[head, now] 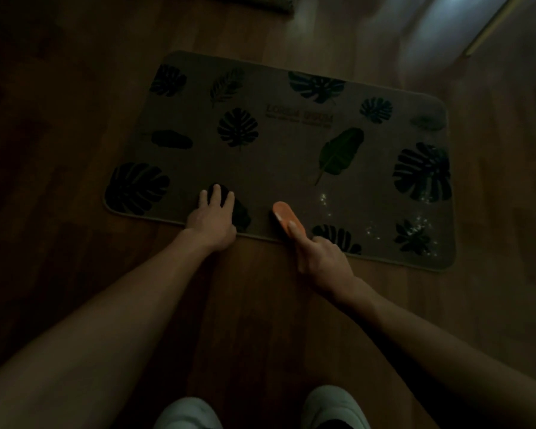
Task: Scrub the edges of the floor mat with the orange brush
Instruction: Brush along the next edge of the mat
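Crouching over a dim wooden floor (260,320), the person has pale shoes (334,407) nearest. Farther out, the right hand (324,258) clenches the orange brush (287,216) on the near edge of the floor mat (276,168) — the left hand (212,218) lies flat, fingers spread, holding nothing, just left of it. White specks (415,224) dot the mat's near-right corner; leaf prints reach the far edge.

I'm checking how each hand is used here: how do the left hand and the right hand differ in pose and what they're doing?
The left hand lies flat, fingers spread, pressing on the floor mat; the right hand is closed around the orange brush. The left hand holds nothing; the right holds the brush against the mat. Both work at the mat's near edge.
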Motion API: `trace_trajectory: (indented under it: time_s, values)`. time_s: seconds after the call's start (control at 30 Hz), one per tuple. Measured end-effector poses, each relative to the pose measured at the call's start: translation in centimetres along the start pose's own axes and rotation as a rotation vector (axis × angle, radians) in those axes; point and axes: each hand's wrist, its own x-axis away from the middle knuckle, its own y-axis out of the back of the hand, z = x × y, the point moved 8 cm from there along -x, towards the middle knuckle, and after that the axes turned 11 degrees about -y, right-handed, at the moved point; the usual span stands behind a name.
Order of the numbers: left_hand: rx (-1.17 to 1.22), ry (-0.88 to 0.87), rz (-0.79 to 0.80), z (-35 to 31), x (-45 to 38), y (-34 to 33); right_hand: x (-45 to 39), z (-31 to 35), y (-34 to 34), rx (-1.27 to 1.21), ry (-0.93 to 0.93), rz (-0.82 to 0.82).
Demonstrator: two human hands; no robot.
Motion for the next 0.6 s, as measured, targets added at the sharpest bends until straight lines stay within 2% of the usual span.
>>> trace_trajectory:
  time_s: [0.13, 0.43, 0.6]
  values:
    - [-0.082, -0.045, -0.041, 0.9, 0.0, -0.1, -0.1, 2.1, -0.5, 0.025, 0.084, 0.070]
    - [-0.058, -0.035, -0.029, 0.7, -0.2, 0.6, -8.3, 8.3, 2.5, -0.032, 0.018, 0.054]
    - [-0.043, -0.026, -0.011, 0.9, -0.2, 0.4, -5.6, 7.5, 2.0, 0.003, 0.044, 0.061]
